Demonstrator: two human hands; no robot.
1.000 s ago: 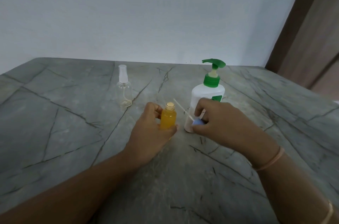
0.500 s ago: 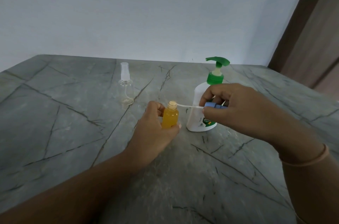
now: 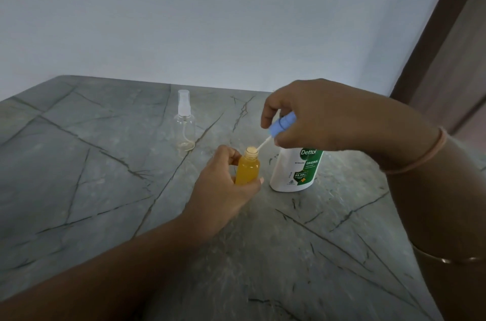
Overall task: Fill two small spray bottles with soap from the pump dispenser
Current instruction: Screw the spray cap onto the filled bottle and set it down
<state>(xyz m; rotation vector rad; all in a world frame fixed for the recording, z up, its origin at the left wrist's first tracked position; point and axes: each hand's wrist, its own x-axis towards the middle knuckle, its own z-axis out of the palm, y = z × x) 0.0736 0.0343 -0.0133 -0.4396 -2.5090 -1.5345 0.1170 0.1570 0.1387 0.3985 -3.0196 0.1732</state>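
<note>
My left hand [image 3: 223,186] grips a small bottle [image 3: 247,169] full of orange-yellow soap, standing on the grey marble table [image 3: 105,189] with its neck uncovered. My right hand [image 3: 328,120] holds the blue spray cap [image 3: 282,124] above and to the right of it, tilted. The tip of the cap's thin white tube [image 3: 263,144] is at the bottle's mouth. Behind my right hand stands the white pump dispenser [image 3: 294,170] with a green label; its pump head is hidden. A clear, empty spray bottle [image 3: 184,127] with its cap on stands further back on the left.
A pale wall runs along the table's far edge. A brown door frame [image 3: 431,44] stands at the right. Bangles circle my right wrist [image 3: 415,162].
My right hand has lifted the blue spray cap from beside the dispenser's base up above the orange bottle and brought its tube tip to the mouth. My left hand has kept its hold on the bottle.
</note>
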